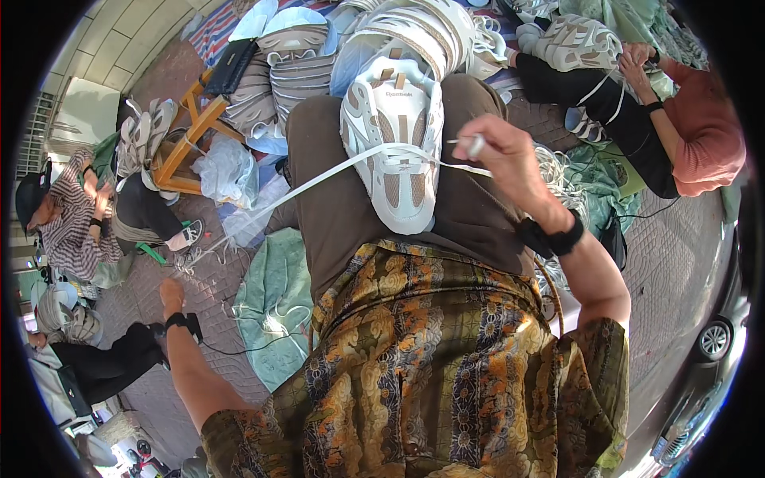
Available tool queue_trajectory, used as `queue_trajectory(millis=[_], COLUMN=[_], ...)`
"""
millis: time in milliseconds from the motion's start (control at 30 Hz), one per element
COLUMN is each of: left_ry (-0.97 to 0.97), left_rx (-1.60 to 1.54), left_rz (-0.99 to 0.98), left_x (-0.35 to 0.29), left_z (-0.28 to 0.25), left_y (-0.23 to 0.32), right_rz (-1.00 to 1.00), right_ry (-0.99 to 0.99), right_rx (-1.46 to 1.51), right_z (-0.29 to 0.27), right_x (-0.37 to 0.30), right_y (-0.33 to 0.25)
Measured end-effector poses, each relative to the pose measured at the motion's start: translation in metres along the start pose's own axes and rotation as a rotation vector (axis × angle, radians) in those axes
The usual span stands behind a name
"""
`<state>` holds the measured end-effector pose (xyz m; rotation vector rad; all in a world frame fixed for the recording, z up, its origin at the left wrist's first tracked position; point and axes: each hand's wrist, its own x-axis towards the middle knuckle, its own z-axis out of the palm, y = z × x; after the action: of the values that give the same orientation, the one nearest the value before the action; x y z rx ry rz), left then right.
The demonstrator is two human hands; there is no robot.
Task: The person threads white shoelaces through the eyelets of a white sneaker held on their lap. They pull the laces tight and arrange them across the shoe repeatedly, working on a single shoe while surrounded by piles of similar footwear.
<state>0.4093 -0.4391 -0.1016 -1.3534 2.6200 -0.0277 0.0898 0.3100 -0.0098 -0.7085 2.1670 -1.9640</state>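
Either side of shoe, right hand curled, left hand outstretched

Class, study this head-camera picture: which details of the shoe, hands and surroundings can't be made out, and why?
Head view: underside of the white-and-brown shoe, turned down onto the brown trousers.
Head view: much of the small white object, covered by the right hand.
Head view: whether the left hand grips the white lace; too small.
Head view: rest of the dark car, cut off by the rim.

An ornate short-sleeved shirt in olive, orange and black goes with brown trousers and two black wristbands.
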Motion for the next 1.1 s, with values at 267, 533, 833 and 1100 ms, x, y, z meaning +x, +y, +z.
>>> queue_trajectory(millis=[267, 533, 833, 1100], left_ry=[-0.084, -0.028, 0.234, 0.429], left_rx=[-0.174, 0.012, 0.045, -0.549], left_rz=[-0.156, -0.214, 0.012, 0.677], left_x=[-0.038, -0.035, -0.06, -0.102], left_z=[0.051, 0.082, 0.078, -0.031], left_y=[-0.001, -0.063, 0.001, 0.215], right_rz=[-0.035, -0.017, -0.07, -0.153], right_ry=[0.019, 0.012, 0.029, -0.062], right_rx=[-0.37, -0.367, -0.586, -0.623], right_z=[0.018, 0.019, 0.022, 0.026], right_x=[0.014, 0.015, 0.016, 0.028], right_y=[0.02, 0.02, 0.01, -0.002])
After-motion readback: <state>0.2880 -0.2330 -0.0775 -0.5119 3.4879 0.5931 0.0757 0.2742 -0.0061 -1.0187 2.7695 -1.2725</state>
